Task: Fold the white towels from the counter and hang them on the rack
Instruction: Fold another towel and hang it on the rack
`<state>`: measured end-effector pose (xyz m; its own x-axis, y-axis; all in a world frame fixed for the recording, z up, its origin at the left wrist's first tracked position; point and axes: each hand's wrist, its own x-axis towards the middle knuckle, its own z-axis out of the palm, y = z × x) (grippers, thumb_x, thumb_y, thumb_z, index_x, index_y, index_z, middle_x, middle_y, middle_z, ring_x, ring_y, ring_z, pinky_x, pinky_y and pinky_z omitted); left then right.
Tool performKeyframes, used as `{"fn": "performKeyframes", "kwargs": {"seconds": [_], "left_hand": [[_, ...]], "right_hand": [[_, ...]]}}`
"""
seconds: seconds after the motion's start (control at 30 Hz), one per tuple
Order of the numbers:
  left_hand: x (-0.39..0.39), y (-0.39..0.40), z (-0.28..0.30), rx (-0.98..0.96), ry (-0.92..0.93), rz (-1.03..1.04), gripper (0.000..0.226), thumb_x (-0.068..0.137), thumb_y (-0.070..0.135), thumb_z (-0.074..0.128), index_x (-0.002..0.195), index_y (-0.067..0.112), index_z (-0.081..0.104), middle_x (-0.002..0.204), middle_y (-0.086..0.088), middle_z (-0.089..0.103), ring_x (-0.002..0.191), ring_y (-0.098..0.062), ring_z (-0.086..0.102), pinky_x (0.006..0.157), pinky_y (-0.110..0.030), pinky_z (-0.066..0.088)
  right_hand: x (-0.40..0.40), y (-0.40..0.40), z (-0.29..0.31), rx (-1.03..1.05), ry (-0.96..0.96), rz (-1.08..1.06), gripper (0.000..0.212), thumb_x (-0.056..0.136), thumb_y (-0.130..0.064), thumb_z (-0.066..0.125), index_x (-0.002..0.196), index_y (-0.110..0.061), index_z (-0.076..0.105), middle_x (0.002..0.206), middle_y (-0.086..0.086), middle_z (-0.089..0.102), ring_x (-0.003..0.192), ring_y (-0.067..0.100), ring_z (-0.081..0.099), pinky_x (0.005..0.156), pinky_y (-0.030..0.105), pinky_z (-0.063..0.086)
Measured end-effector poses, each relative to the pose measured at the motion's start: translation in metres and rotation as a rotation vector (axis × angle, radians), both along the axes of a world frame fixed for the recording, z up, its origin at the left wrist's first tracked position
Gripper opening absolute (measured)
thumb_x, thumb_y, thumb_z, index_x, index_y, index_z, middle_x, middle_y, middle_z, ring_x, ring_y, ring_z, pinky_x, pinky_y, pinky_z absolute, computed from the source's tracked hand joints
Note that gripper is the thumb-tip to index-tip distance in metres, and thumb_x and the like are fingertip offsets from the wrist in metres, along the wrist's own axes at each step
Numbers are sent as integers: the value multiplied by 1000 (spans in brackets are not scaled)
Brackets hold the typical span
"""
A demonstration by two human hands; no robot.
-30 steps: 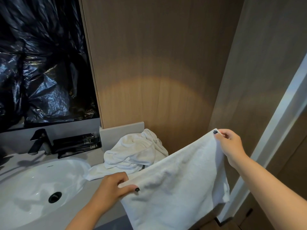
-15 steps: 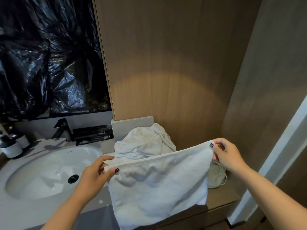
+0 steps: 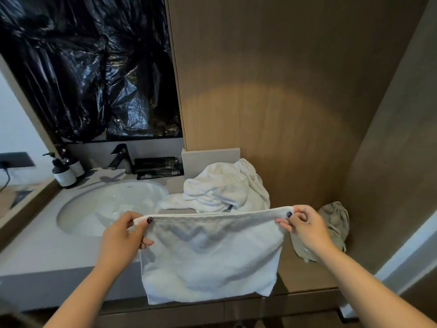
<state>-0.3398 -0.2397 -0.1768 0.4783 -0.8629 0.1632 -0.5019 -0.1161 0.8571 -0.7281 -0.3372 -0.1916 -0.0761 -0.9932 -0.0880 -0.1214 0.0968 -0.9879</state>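
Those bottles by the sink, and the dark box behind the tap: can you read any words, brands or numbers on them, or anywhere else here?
No text can be read anywhere.
Two pump bottles: pale labels, print too small and blurred.
Dark box behind the tap: faint light marks, unreadable.
Sink: tiny mark near its back rim, too small.
Held towel and towel pile: no visible writing.

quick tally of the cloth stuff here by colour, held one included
white towels: 2, one stretched between the left hand and right hand, one crumpled on the counter
beige cloth: 1
total: 3
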Motion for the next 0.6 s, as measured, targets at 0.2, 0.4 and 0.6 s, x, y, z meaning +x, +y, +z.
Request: {"fn": "performKeyframes", "kwargs": {"seconds": [0.2, 0.4, 0.6], "left_hand": [[25, -23, -11, 7, 73, 47, 12, 95, 24, 63, 91, 13, 60, 65, -1, 72, 61, -20, 73, 56, -36, 58], [50, -72, -17, 4, 133, 15, 13, 95, 23, 63, 93, 11, 61, 58, -8, 70, 59, -15, 72, 63, -35, 59], [83, -142, -33, -10, 207, 8, 8, 95, 18, 63, 95, 10, 63, 83, -15, 71, 58, -20, 72, 50, -20, 55]], "right_hand": [[23, -15, 6, -112, 102, 52, 12, 92, -7, 63, 101, -15, 67, 93, 3, 71, 81, 9, 71, 65, 19, 56], [56, -53, 7, -129, 61, -39, 7, 94, -4, 61, 97, -7, 66, 84, 15, 72, 78, 24, 74, 75, 34, 61], [100, -106, 16, -142, 86, -194, 10, 95, 3, 55, 95, -2, 63, 78, 12, 63, 58, 4, 67, 56, 18, 57]]}}
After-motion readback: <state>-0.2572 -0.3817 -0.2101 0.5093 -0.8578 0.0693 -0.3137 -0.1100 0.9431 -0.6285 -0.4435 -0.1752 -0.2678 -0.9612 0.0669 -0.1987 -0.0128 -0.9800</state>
